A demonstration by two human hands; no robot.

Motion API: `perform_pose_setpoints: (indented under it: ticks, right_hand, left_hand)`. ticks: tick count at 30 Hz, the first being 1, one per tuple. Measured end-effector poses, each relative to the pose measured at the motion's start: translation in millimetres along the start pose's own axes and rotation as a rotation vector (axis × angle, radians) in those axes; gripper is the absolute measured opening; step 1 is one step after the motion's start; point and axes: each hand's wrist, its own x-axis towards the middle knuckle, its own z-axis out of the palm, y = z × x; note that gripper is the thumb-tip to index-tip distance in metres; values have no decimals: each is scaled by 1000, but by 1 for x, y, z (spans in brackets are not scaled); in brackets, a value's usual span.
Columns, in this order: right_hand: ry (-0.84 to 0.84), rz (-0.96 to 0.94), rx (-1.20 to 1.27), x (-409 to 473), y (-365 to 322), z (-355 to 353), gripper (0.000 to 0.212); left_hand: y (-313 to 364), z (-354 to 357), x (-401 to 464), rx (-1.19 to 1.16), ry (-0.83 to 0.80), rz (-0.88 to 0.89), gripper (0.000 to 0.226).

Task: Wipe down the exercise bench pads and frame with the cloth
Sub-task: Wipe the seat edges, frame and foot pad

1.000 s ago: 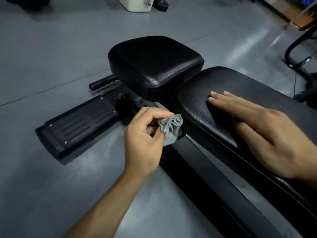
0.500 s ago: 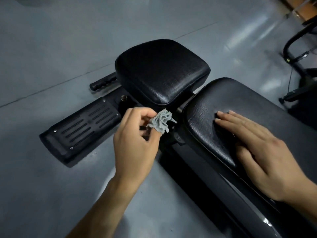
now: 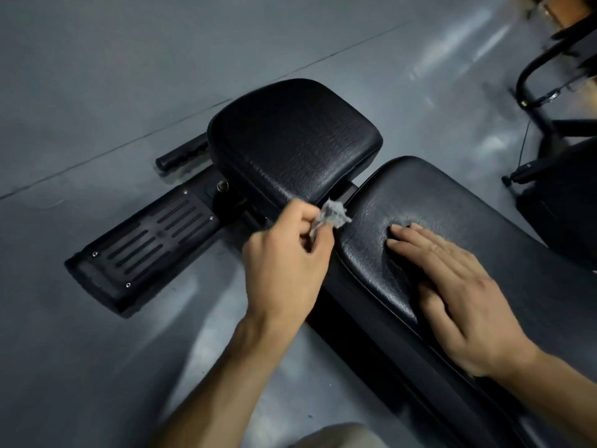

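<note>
A black exercise bench fills the middle of the head view. Its small square pad (image 3: pixel 290 137) sits at the far end, and the long pad (image 3: pixel 468 202) runs toward the lower right. My left hand (image 3: pixel 284 260) pinches a crumpled grey cloth (image 3: pixel 334 213) at the gap between the two pads. My right hand (image 3: pixel 458 286) lies flat, fingers together, pressing a dent into the long pad. The black frame beam (image 3: pixel 371 344) runs below the long pad.
A black ribbed foot plate (image 3: pixel 145 244) lies on the grey floor to the left, with a black handle (image 3: pixel 181 155) behind it. Another machine's black tubing (image 3: pixel 542 59) and base stand at the right edge. Grey floor surrounds the bench.
My left hand has carried the cloth up from beside the frame to the gap between the pads. My right hand stays flat on the long pad. The view has shifted.
</note>
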Motion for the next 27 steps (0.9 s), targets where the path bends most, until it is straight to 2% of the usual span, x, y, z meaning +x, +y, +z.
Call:
perform_pose_setpoints:
  ticks: [4, 7, 9, 14, 19, 22, 27]
  right_hand:
    - [-18, 0, 17, 2, 2, -1, 60]
    - [-20, -3, 27, 2, 3, -2, 61]
    - [-19, 2, 28, 2, 3, -2, 61]
    - [-24, 6, 28, 2, 4, -2, 62]
    - [-29, 5, 22, 2, 4, -4, 63]
    - [-36, 1, 20, 2, 4, -5, 62]
    - [-37, 4, 32, 1, 4, -6, 62]
  left_hand:
    - [6, 12, 19, 154, -54, 63, 7]
    - [7, -4, -8, 6, -100, -60, 12]
    - [8, -10, -16, -28, -115, -73, 14]
    - [17, 21, 26, 164, -151, 11, 10]
    - [14, -2, -2, 158, -224, -113, 3]
    - [24, 9, 16, 200, -222, -107, 1]
    - [39, 20, 30, 302, -311, -92, 2]
